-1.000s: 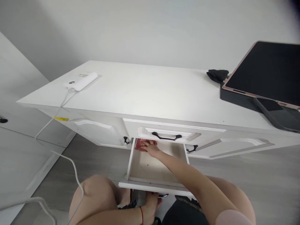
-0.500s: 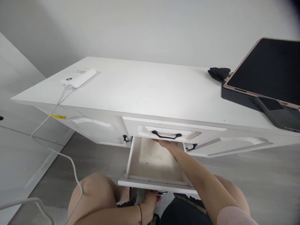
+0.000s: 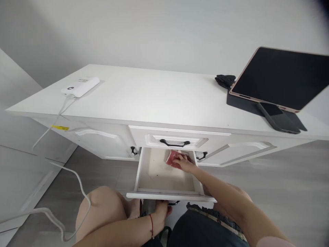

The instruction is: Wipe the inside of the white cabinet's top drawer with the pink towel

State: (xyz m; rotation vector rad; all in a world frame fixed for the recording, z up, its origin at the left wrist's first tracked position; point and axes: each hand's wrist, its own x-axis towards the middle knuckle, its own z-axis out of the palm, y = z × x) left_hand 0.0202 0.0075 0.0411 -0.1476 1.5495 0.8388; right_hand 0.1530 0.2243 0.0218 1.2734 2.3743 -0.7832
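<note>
The lower drawer [image 3: 158, 178] of the white cabinet is pulled out, with small dark specks on its pale bottom. Inside it, toward the back right, my right hand [image 3: 183, 163] is closed on a folded red cloth [image 3: 170, 157] with a pale edge and presses it against the drawer bottom. My left hand [image 3: 162, 211], a red string on its wrist, is at the drawer front with its fingers curled at the black drawer handle [image 3: 174, 203]. The hand covers part of that handle.
Above is a closed drawer with a black handle [image 3: 174, 143]. On the cabinet top [image 3: 149, 96] lie a white power bank [image 3: 81, 87] with a cable, a black crumpled item [image 3: 225, 81], a tablet [image 3: 282, 77] and a phone [image 3: 277, 116]. My knees flank the open drawer.
My right hand has come forward from under the upper drawer, bringing the red cloth into view. My left hand stays at the drawer front. The view has shifted slightly to the right.
</note>
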